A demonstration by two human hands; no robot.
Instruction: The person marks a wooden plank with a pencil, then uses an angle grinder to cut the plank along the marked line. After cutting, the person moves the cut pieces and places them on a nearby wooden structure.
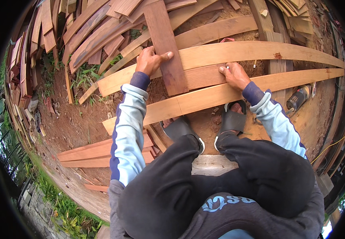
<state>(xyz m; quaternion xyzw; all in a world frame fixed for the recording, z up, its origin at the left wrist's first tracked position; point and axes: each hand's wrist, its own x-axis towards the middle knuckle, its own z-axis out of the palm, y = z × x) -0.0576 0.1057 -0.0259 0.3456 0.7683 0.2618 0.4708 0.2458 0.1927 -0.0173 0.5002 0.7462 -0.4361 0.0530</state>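
My left hand (150, 61) is closed on the edge of a dark reddish-brown board (166, 47), its thumb on the top face. That board lies crosswise over a long pale plank (224, 53), its near end reaching a second long pale plank (216, 95). Between the two planks sits a shorter reddish board (204, 77). At the right end of this shorter board my right hand (237, 75) rests with curled fingers. A tiny whitish tip (227, 67) shows between its thumb and forefinger; what it belongs to is hidden.
Piles of loose boards (96, 36) fill the far left. Reddish boards (88, 153) lie on the soil beside my left arm. A dark cylindrical power tool (298, 97) lies at the right, near a yellow cord (332, 145). My sandalled feet (234, 119) are close to the near plank.
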